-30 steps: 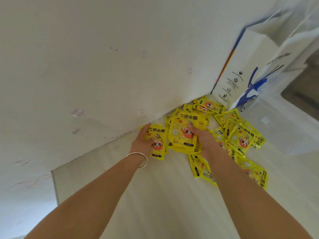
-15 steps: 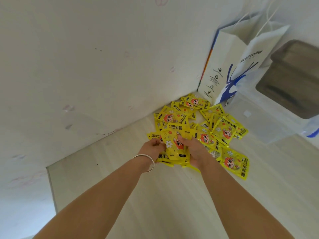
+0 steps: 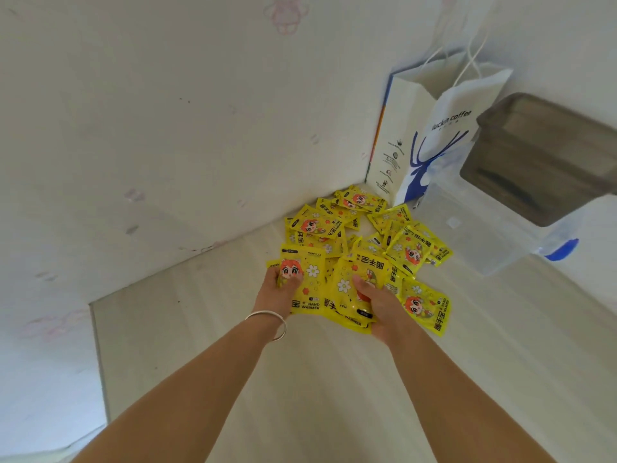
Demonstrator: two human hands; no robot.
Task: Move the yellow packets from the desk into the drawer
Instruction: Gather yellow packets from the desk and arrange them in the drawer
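A heap of yellow hand-warmer packets (image 3: 364,235) lies on the pale desk (image 3: 300,379), pushed up against the white wall. My left hand (image 3: 278,292) grips one packet (image 3: 305,282) by its left edge, thumb on the cartoon face. My right hand (image 3: 380,304) holds a stack of several packets (image 3: 354,295), thumb on top and fingers underneath. More packets lie loose to the right, one (image 3: 425,309) just beside my right wrist. No drawer is in view.
A white paper coffee bag (image 3: 430,128) with a blue deer stands in the corner behind the heap. A clear plastic box (image 3: 494,228) sits to its right. The desk's left edge (image 3: 96,345) runs along the wall.
Both hands have drawn packets toward me from the heap. The left hand now grips a separate packet apart from the right hand's stack. The view has tilted upward.
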